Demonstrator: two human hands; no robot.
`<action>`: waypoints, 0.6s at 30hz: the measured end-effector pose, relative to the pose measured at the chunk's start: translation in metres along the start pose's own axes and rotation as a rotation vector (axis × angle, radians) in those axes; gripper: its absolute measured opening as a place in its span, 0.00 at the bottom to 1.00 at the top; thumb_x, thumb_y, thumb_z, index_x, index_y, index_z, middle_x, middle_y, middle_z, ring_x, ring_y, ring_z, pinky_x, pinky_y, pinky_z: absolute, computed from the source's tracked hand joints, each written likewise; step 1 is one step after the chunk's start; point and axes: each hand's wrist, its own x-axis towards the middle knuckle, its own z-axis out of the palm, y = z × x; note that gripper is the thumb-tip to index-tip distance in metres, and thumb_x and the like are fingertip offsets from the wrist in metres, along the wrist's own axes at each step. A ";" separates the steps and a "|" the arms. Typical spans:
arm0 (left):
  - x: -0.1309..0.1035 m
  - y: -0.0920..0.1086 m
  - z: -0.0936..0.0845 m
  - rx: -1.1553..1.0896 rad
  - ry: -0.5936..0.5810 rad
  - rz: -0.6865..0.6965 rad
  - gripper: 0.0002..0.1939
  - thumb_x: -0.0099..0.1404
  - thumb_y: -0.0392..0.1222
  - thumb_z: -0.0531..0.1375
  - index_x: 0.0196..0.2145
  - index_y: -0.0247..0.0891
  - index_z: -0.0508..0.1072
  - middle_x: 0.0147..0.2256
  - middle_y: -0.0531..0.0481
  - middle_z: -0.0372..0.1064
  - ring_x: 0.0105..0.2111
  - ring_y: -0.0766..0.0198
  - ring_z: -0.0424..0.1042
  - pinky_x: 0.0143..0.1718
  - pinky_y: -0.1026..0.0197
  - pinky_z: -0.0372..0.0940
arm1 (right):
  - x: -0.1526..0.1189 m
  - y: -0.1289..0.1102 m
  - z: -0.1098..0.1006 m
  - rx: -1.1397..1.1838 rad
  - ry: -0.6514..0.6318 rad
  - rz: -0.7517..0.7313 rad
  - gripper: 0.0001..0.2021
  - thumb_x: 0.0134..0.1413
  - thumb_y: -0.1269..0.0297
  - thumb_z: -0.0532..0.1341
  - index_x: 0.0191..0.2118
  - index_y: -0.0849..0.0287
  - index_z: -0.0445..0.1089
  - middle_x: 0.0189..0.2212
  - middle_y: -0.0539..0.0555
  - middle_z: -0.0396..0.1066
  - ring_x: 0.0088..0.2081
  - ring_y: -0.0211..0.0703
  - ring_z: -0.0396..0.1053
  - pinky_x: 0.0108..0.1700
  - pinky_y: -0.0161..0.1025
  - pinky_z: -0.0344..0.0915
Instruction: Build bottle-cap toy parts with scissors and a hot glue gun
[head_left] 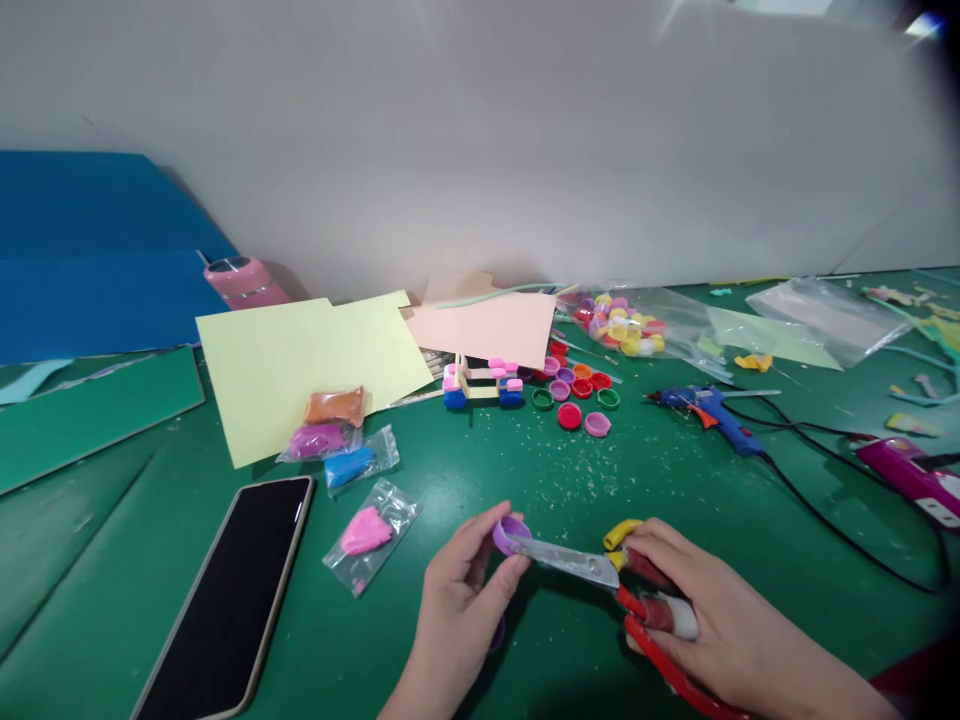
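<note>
Spanning the back, pale wall [480, 150]; in front, green tabletop [360, 650], sides cut off by frame. Blue board [97, 300] at far L, also cut off. Yellow sheet [300, 365] partly under small clay bags [334, 425]. Phone [225, 600] L of hands, bottom end out of frame. R hand [712, 600]: fingers wrapped around handles of scissors [574, 565], some fingertips hidden, handle end cut off at bottom; exact blade gap hard to tell. L hand [461, 615]: fingers pinching purple cap [511, 536] btwn thumb & index, other fingers mostly hidden behind. Cap sits at fingertips; blade end overlaps its rim, can't tell if touching inside. Purple ring [498, 636] just beside L hand, mostly hidden by it.
</note>
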 end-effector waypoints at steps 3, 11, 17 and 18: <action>0.000 0.000 0.000 -0.004 0.000 0.009 0.17 0.53 0.37 0.61 0.43 0.39 0.71 0.40 0.45 0.73 0.40 0.59 0.72 0.44 0.57 0.65 | 0.000 0.002 0.001 0.012 -0.011 -0.001 0.04 0.49 0.66 0.57 0.32 0.55 0.59 0.33 0.50 0.61 0.30 0.38 0.62 0.31 0.35 0.61; 0.000 -0.002 -0.001 0.009 0.003 0.035 0.18 0.53 0.36 0.62 0.43 0.40 0.71 0.40 0.45 0.73 0.40 0.59 0.72 0.44 0.58 0.66 | 0.000 0.004 0.002 0.065 -0.046 0.012 0.04 0.50 0.65 0.58 0.31 0.54 0.60 0.33 0.49 0.60 0.31 0.37 0.62 0.32 0.33 0.61; -0.001 -0.004 0.000 -0.023 -0.001 0.021 0.18 0.54 0.37 0.61 0.44 0.40 0.71 0.41 0.45 0.73 0.40 0.59 0.72 0.45 0.57 0.65 | 0.001 0.004 0.004 0.093 -0.042 0.020 0.05 0.48 0.70 0.58 0.30 0.55 0.60 0.32 0.48 0.60 0.31 0.37 0.62 0.32 0.33 0.61; -0.001 -0.005 0.000 -0.026 -0.003 0.024 0.18 0.54 0.37 0.61 0.44 0.40 0.71 0.41 0.45 0.73 0.40 0.59 0.72 0.45 0.57 0.65 | 0.000 0.004 0.004 0.097 -0.047 0.020 0.05 0.49 0.69 0.58 0.30 0.55 0.60 0.32 0.48 0.60 0.31 0.37 0.62 0.33 0.33 0.61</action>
